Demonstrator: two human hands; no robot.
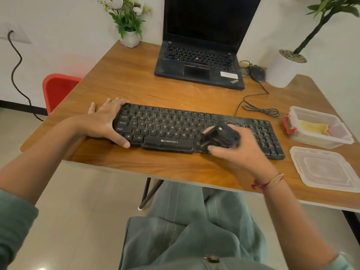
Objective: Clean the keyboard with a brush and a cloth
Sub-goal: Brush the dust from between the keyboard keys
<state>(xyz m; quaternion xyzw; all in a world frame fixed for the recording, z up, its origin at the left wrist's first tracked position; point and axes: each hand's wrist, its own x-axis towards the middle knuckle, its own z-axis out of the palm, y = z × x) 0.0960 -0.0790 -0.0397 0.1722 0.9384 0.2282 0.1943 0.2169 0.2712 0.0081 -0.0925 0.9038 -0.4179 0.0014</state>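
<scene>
A black keyboard [169, 127] with yellow letters lies across the wooden table [155, 90]. My left hand [106, 121] grips its left end, thumb on the front edge and fingers over the back corner. My right hand [235, 151] holds a black brush [220, 136] over the keys to the right of the space bar; the brush is blurred. A yellow cloth [313, 127] lies folded inside a clear plastic box [319, 142] at the table's right.
The box's lid [327, 168] lies near the front right edge. An open black laptop [200, 55] stands behind the keyboard, with a mouse [257, 72] and its coiled cable beside it. Two potted plants sit at the back. A red chair [58, 90] stands at the left.
</scene>
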